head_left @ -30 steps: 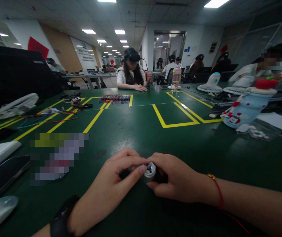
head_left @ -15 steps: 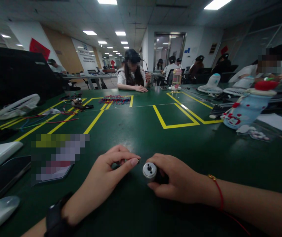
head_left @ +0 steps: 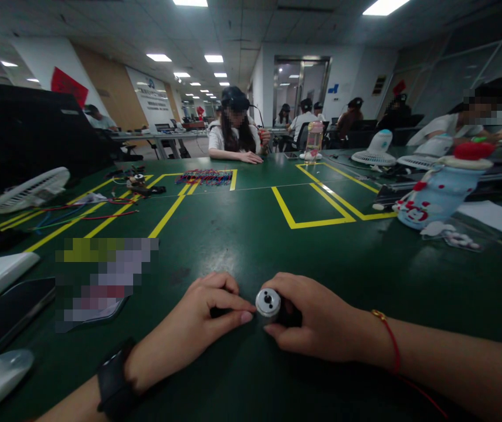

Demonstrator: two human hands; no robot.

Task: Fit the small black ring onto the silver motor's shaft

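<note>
My right hand (head_left: 306, 313) is wrapped round an upright metal cylinder (head_left: 267, 302), which looks like a small motor. Its silver top face shows a dark centre and small holes; the lower part is dark and partly covered by my fingers. Just left of it, my left hand (head_left: 209, 313) has thumb and forefinger pinched together, their tips close to the cylinder's side. Something tiny and dark may sit at those fingertips, too small to name. Both hands are low over the green table (head_left: 216, 234).
A pixelated flat packet (head_left: 105, 287), a computer mouse (head_left: 0, 381) and a phone-like dark slab (head_left: 9, 316) lie left. Loose wires (head_left: 204, 177) are heaped farther off. A blue bottle (head_left: 440, 193) and white fans (head_left: 374, 149) stand right. A person (head_left: 236, 129) sits opposite.
My left hand has moved right and slightly toward me, bringing its pinched fingertips up beside the metal cylinder. My right hand keeps its hold, almost still.
</note>
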